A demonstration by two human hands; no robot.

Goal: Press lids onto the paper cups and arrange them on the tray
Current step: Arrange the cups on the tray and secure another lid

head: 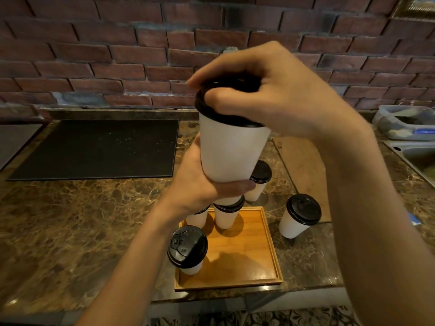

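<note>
Tall white paper cup [231,149], plain and tapered, tilted a little, raised in mid-air above the far end of the tray. Capped with a round black plastic lid [235,122], glossy, snug around the mouth on the side in view. Gripped at the narrow base by the left hand [200,182], fingers wrapped round beneath. Clamped from above by the right hand [270,100], fingers curled over the lid's far edge, thumb laid across the top.

Below, a square honey-coloured wooden tray [247,255] with a low rim, at the front of the counter. On it, a lidded white cup at the near left corner [187,250] and a pair of white cups at the far edge [227,215], partly hidden behind the left hand. Off the tray, a lidded cup to the right [299,217] and another lidded cup beyond the far right corner [259,182].

Underneath, brown veined marble counter [82,220]. Flat black mat [98,149] to the left, worn wooden board [303,165] to the right, red brick wall [117,55] behind.
</note>
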